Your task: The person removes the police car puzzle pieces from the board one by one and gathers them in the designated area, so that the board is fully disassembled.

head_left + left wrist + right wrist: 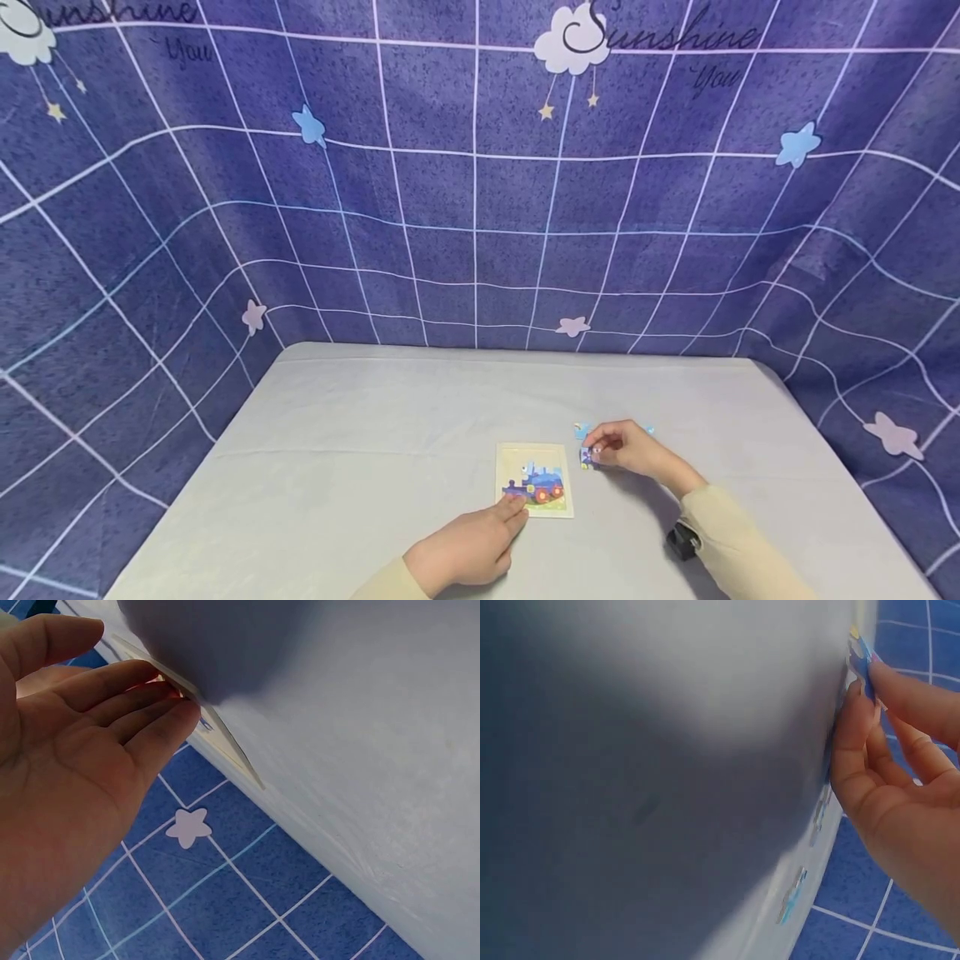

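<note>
A cream puzzle board [513, 455] lies on the table, with a blue train picture [546, 483] of joined pieces in its lower part and bare backing above. On its lower left corner rest the extended fingers of my left hand [471, 543]; the left wrist view shows this hand [82, 742] with its fingertips on the board [232, 754]. Just right of the board, my right hand [639, 454] pinches a small blue puzzle piece [586, 457] between thumb and fingers. In the right wrist view that piece [863, 669] is held on edge, close over the table.
Behind the right hand lie loose puzzle pieces, one light blue piece [581, 430] showing at its left; the right wrist view shows more, including a blue piece [793, 895]. A pale cloth covers the table [360, 433]. Blue patterned curtain [450, 192] surrounds its back and sides.
</note>
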### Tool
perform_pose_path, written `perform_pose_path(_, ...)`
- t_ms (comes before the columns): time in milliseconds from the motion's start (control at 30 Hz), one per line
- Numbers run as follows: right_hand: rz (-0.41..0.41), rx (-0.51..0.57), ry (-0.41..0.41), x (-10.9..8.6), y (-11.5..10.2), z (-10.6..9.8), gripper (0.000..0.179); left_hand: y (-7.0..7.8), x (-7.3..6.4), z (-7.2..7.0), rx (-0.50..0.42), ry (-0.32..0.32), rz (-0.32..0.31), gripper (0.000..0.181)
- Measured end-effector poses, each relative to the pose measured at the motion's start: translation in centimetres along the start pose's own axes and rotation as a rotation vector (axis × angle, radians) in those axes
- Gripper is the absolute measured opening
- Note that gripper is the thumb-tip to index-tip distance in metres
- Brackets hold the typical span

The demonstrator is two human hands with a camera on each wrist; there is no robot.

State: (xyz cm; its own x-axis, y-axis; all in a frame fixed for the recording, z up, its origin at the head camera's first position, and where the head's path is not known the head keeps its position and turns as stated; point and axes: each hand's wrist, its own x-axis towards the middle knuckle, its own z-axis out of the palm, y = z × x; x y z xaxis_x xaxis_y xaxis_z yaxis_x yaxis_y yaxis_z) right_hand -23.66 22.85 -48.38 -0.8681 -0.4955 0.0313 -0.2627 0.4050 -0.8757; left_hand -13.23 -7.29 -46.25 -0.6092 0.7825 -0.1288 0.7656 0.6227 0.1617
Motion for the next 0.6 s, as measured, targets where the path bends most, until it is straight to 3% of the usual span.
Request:
perform_pose_path(200, -0.055, -0.104, 0.038, 0.3, -0.11, 0.5, 0.017, 0.07, -0.02, 0.03, 0.002, 0.01, 0.001, 0.047)
perform_pose_path(600, -0.049, -0.234, 0.06, 0.36, -0.37, 0.68, 0.017, 0.06, 0.04, 0.12, -0.004, 0.004, -0.01, 0.048)
